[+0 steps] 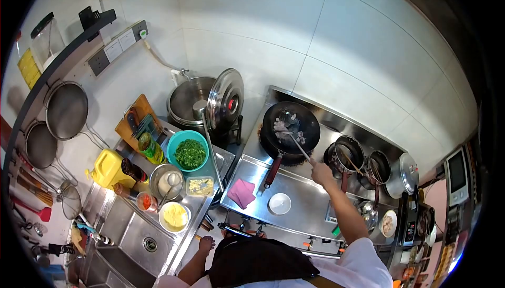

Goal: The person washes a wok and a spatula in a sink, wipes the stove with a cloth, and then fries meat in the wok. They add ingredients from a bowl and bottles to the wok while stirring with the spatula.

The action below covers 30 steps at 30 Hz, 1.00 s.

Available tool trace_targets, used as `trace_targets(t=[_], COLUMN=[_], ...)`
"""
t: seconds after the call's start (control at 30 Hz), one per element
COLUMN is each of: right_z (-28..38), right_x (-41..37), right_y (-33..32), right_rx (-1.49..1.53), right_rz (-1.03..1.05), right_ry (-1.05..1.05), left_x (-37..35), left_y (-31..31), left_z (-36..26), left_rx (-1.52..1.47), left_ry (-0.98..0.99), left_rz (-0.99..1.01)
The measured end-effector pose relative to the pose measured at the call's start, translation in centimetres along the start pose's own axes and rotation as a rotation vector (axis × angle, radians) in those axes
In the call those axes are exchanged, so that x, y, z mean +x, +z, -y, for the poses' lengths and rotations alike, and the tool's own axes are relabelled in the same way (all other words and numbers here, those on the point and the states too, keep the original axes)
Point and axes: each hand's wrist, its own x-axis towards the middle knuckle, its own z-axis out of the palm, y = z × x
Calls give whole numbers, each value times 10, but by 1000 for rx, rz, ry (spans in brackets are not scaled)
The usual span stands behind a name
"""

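My right hand (321, 173) is closed around the long handle of a spatula (299, 147). Its far end lies among pale pieces of food (292, 122) in a black wok (310, 125) on the stove. The wok's dark red handle (273, 172) points toward me, with no hand on it. My left hand (206, 243) is low, beside my dark apron and the counter's front edge. Its fingers are curled, and a small orange tip shows next to them; what they hold, if anything, is too small to make out. A white bowl (280, 204) and a folded pink cloth (242, 193) lie in front of the wok.
Saucepans (349, 154) stand right of the wok. On the left counter are a turquoise bowl (171, 148) of chopped greens, a yellow jug (108, 167), bottles and small bowls. Behind it stands a tall pot (184, 98) with its lid (225, 98) tilted. A sink (131, 235) is at lower left.
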Motion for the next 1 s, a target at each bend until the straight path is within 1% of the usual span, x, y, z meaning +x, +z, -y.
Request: trace_targets(t=[0.07, 0.1, 0.13, 0.2, 0.23, 0.27, 0.33, 0.37, 0.43, 0.47, 0.5, 0.53, 0.57, 0.6, 0.63, 0.7, 0.73, 0.8, 0.83, 0.87, 0.9, 0.93, 0.97, 1.0], right_z=[-8, -7, -13, -26, -31, -28, -18, -6, -24, -30, -27, -33, -41, -38, -38, -21, -15, -6, -21, -16, -22, -28, -27, -25], right_x=[-10, -13, -11, -11, -16, -25, -44, -53, -33, -22, -17, -5, 11, 16, 22, 12, 4, -5, 2, -3, 2, 6, 10, 16], right_y=[-21, -32, -35, -50, -53, -65, -96, -112, -85, -71, -59, -37, -10, -6, -5, -22, -36, -63, -63, -77, -81, -84, -82, -79], right_rx=[-59, -127, -122, -115, -155, -155, -215, -230, -255, -279, -172, -173, -52, 68, 64, 960, 958, 1483, 1570, 1632, 1730, 1827, 1826, 2000], right_rz=[39, 11, 10, -18, -85, -84, -75, -28, -27, -27, -61, -62, -161, -262, -264, 100, 106, 147, 238, 237, 291, 347, 348, 339], right_ry=[23, 45, 50, 17, 23, 23, -3, 24, -11, -45, -28, -24, -89, -160, -172, 195, 193, 396, 351, 389, 480, 573, 572, 633], left_x=[1, 6, 10, 8, 8, 6, -1, 0, 2, 4, 5, 3, -2, -2, -2, 1, -3, -10, -12, -11, -12, 9, 7, 6], left_y=[-3, -8, -13, -19, -21, -22, -21, -21, -20, -20, -20, -18, -11, -7, -4, -3, -3, -4, -5, -7, -11, -23, -28, -32], left_z=[4, 8, 12, 14, 16, 17, 15, 16, 18, 20, 21, 18, 12, 10, 7, 10, 10, 6, 5, 8, 14, 39, 41, 42], left_rx=[-6, 10, 29, 27, 97, 166, 132, 98, 63, 71, 82, 85, 74, 57, 45, 27, 24, -20, -20, 4, 29, 201, 377, 524], left_ry=[14, -27, -65, -49, -59, -70, -85, -74, -63, -57, -51, -50, -47, -42, -40, 28, 24, 11, 13, -12, -37, 141, 340, 541], left_rz=[-9, 11, 31, 41, 23, 5, -21, -19, -16, 28, 74, 78, 53, 26, 23, 8, 4, 17, 15, 4, -6, 69, 114, 127])
